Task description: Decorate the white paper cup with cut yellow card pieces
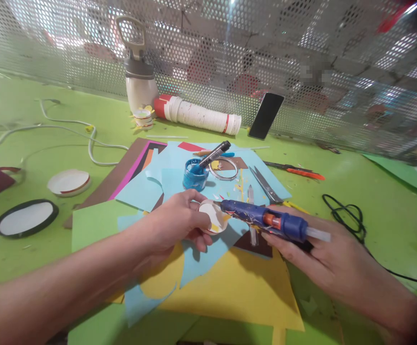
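The left hand (183, 218) has its fingers closed on a small, round white paper piece with yellow bits at its edge (213, 216), held above the layered paper sheets near the middle of the counter. The right hand (319, 251) grips a dark-blue plastic glue gun with an orange inner part (246, 214), its fingers wrapped around the mostly hidden handle; a translucent glue stick (319, 234) juts from the rear. The gun's nozzle points left, right at the white piece's upper edge, though whether they touch I cannot tell. Beneath the hands lie a large yellow paper sheet (237, 282) and cut light-blue paper sheets (140, 189). Just beyond the left hand stands an open jar stained with blue paint (196, 176), a black-and-grey marker (215, 154) leaning across its top, and beside it lies a silvery ring (224, 179). Metal scissors with yellow handles (265, 186) rest to the right of these. Farther back on the bright-green counter (402, 230), a long white ribbed tube with red bands (201, 114) lies near a pale bottle with a looped handle (140, 91), and a dark-screened smartphone (266, 116) leans upright against a perforated metal screen (230, 62).
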{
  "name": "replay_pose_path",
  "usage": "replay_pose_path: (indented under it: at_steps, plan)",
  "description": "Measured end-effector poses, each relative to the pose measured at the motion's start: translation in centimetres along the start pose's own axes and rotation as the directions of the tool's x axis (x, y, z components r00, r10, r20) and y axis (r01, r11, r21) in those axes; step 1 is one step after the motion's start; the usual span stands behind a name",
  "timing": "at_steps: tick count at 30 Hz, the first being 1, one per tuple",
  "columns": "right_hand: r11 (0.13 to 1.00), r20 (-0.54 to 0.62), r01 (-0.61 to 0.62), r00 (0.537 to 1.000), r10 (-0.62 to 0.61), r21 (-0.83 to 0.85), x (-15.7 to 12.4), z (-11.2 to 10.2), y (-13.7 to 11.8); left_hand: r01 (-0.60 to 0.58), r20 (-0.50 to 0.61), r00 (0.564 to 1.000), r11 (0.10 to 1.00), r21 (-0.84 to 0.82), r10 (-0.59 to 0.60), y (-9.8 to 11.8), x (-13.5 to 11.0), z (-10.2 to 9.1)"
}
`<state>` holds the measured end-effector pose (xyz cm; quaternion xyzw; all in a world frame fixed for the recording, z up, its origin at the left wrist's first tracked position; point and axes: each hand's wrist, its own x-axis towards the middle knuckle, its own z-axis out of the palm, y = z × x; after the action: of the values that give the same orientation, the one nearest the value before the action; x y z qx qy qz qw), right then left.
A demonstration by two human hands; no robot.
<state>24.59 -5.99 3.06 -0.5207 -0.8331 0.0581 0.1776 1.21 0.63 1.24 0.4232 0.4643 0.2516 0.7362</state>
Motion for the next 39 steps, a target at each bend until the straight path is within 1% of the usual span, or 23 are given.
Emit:
replay_pose_path:
  at_steps: [5,10,17,23,27,35,39]
  plan:
    - [1.000,-0.031,0.014,0.999,-0.014,-0.004,0.09,0.01,-0.23,-0.028,0.016,0.999,0.999,-0.016,0.029,-0.11,0.03,-0.01]
    - [1.000,-0.022,0.027,0.999,-0.027,0.006,0.30,0.10,-0.40,-0.020,0.010,1.000,1.000,-0.019,0.020,-0.16,0.02,-0.04]
    - [0.998,-0.027,0.067,0.997,-0.067,-0.004,0.47,0.25,-0.67,-0.016,-0.007,1.000,1.000,0.016,0.016,-0.08,0.07,-0.04]
    - [0.999,-0.043,0.042,0.998,-0.042,0.003,0.35,0.14,-0.71,-0.004,-0.011,1.000,1.000,0.011,0.004,-0.07,0.05,0.04]
    - [0.999,-0.043,0.031,0.999,-0.031,0.007,0.29,0.18,-0.65,-0.019,-0.018,1.000,1.000,0.012,0.019,-0.09,-0.08,0.03]
    - [0.999,-0.033,0.035,0.999,-0.034,0.019,0.59,0.19,-0.80,-0.030,0.020,0.999,0.999,0.033,0.029,-0.07,-0.01,0.00]
    - [0.999,-0.034,0.033,0.999,-0.033,0.019,0.68,0.14,-0.92,-0.034,0.019,0.999,0.999,0.028,0.033,-0.21,0.05,-0.08]
